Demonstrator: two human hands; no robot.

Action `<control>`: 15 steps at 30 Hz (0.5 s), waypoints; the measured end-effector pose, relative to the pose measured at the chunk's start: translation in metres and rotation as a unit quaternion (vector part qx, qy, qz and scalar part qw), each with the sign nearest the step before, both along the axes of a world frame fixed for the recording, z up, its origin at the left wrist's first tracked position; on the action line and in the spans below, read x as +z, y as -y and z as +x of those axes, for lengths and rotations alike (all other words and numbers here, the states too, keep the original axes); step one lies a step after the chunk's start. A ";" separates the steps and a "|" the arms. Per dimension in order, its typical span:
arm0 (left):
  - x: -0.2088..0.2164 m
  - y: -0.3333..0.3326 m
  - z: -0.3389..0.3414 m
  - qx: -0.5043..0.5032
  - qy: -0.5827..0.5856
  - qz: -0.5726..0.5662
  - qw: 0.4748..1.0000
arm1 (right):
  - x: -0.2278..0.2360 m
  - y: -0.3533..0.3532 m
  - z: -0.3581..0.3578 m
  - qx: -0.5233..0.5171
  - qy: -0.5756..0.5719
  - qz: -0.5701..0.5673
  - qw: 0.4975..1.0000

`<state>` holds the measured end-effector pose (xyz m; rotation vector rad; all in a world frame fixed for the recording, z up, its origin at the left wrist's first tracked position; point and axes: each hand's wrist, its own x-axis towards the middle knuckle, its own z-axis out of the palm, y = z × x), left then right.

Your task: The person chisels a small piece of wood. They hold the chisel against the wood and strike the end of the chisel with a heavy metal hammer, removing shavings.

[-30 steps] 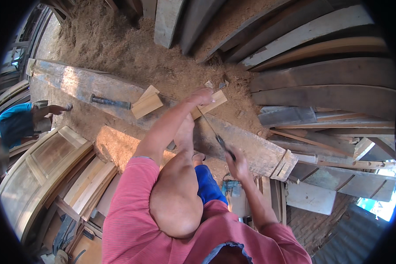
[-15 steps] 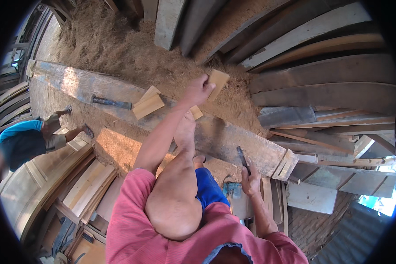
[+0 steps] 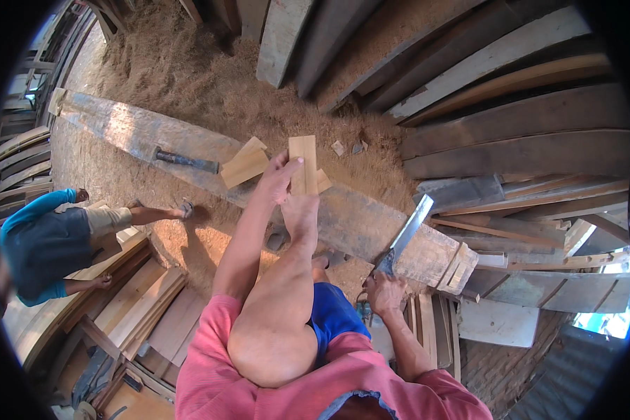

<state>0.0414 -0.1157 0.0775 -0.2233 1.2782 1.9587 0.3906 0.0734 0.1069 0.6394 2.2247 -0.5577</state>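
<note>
As the bare knee [image 3: 276, 346] juts up beside blue shorts [image 3: 339, 308], closest of all, the right hand [image 3: 385, 292] has its fingers curled firmly round the handle of a bladed tool [image 3: 407, 234], thin, shiny metal tilted out over the bench [image 3: 360, 210]; teeth or a plain edge, I can't tell. Farther up, the left hand [image 3: 278, 178] pinches a small wooden block [image 3: 306, 169], thumb across its pale, smooth face, and that block stands upright just past the bare foot [image 3: 301, 215] at the bench; touching the toes or not, hard to say. So the step in hand, by my reading, is positioning the block, blade well apart from it; any stroke on it would call for a firm rest and fingers clear of the edge. Behind it a second block [image 3: 323, 180] peeks out, flat and honey-coloured, and off to the left two more pieces [image 3: 243, 168] overlap on the scuffed, grey-brown surface, near a dark, round-bodied tool [image 3: 187, 160] lying lengthwise. Beyond comes sawdust [image 3: 189, 84], fluffy and tan; over left, a co-worker [image 3: 49, 245] in blue sleeves, and out right, long boards [image 3: 525, 119], weathered, dark, stacked edge over edge
</note>
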 end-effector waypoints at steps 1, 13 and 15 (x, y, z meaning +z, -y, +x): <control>0.009 0.004 0.003 0.027 0.003 0.012 1.000 | 0.010 -0.005 -0.018 -0.002 0.000 0.002 1.000; 0.022 0.072 0.043 0.130 0.004 0.042 0.991 | -0.069 0.027 -0.256 0.217 -0.242 -0.035 0.945; 0.021 0.081 0.049 0.130 -0.003 0.058 0.990 | -0.085 0.017 -0.257 0.119 -0.234 -0.093 0.961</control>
